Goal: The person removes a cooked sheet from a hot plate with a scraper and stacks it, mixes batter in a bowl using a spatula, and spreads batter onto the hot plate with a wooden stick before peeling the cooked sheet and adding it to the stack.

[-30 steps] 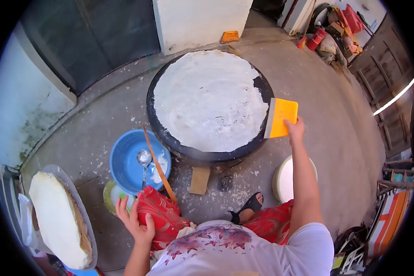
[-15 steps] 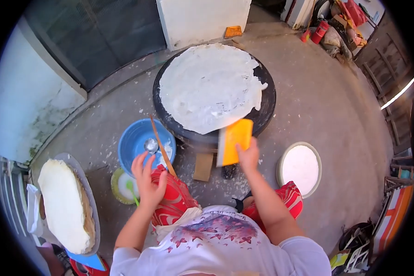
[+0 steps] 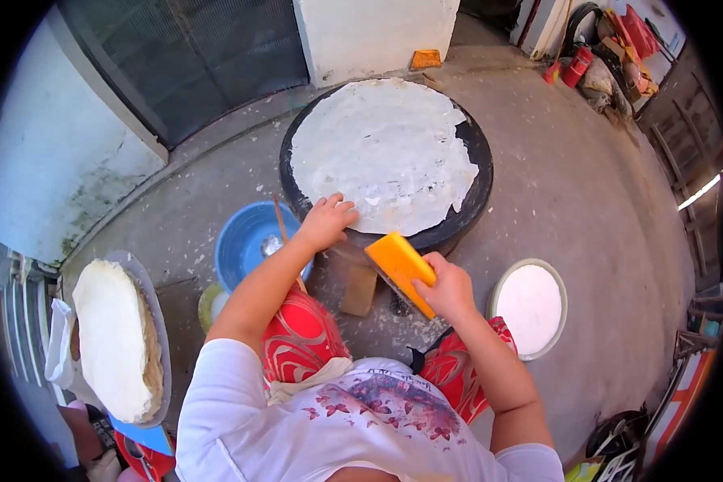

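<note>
A thin white sheet of batter (image 3: 381, 153) covers most of a round black griddle (image 3: 478, 201). My left hand (image 3: 327, 222) is at the griddle's near left edge, fingers apart, its fingertips at the rim of the sheet; whether they touch it is hard to tell. In my right hand (image 3: 447, 287) is a yellow scraper (image 3: 402, 269), tilted, just off the griddle's near edge. The blue basin (image 3: 241, 241) with a metal ladle (image 3: 271, 245) and a wooden stick (image 3: 280, 217) stands left of the griddle, partly hidden by my left arm.
A tub of white powder (image 3: 528, 309) stands at the right. A stack of pale round sheets (image 3: 116, 341) lies on a tray at the left. A brown block (image 3: 358, 291) sits below the griddle, and an orange piece (image 3: 426, 59) lies by the wall.
My left hand has moved from above my knee up to the griddle's edge. The scraper has come from the griddle's right side to its near side and turned in my right hand.
</note>
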`<state>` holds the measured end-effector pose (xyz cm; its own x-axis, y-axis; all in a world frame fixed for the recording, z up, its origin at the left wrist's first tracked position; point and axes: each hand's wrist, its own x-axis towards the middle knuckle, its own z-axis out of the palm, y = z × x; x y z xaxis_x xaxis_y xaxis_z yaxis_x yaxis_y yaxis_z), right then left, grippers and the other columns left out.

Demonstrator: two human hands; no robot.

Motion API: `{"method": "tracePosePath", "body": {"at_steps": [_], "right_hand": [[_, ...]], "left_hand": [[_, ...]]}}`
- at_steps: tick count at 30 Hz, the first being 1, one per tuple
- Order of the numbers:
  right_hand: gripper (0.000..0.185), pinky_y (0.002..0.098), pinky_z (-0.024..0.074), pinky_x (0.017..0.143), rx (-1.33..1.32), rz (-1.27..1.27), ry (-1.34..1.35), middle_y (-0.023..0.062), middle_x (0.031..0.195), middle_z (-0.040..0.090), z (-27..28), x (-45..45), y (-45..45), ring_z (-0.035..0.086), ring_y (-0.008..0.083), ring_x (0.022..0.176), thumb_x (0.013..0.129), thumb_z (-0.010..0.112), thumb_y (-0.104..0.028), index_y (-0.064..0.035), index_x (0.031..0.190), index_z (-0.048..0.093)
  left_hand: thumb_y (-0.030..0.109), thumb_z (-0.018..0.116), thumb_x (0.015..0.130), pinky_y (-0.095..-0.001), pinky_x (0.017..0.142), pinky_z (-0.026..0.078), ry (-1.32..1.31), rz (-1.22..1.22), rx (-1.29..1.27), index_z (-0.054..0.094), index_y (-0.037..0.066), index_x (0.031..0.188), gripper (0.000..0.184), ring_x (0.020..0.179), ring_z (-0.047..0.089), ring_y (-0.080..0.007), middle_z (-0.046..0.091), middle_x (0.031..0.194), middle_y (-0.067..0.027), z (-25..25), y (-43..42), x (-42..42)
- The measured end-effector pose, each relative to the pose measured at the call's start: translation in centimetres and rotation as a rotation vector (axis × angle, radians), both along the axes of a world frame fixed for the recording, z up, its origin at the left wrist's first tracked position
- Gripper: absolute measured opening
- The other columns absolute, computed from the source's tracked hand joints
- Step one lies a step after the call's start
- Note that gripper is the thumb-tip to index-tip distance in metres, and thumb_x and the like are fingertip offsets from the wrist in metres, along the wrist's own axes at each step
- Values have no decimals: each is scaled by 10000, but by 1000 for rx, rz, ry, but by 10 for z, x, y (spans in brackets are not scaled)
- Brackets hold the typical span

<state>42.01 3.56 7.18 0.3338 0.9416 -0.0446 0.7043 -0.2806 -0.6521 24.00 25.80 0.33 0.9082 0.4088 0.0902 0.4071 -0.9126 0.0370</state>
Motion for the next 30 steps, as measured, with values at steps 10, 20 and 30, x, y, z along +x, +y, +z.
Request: {"method": "tracePosePath", "body": {"at_steps": [10,20,30], "right_hand": [[255,314,480,632,453,436,-537,48,865,557,-65,-10,55,581,198,780,718,511,-119,-103,971,538],[213,305,472,564,524,303,-558,32,736,529,-73,4,117,568,201,661,691,514,-127,-111,897,569],[287,355,489,619,371,-55,-597,59,861,594,-75,64,140,588,249,729,679,570,-66,-135,957,578]], "left_hand": [[46,550,714,-379,654,467,-508,62,-120,553,28,736,29,764,559,-307,580,762,-122,8,31,30],[58,544,737,-410,640,446,-612,108,-82,531,34,737,27,735,536,-322,555,708,-139,53,62,74],[22,582,723,-377,658,451,-732,34,80,539,25,814,101,766,540,-315,560,778,-127,113,63,92]]}}
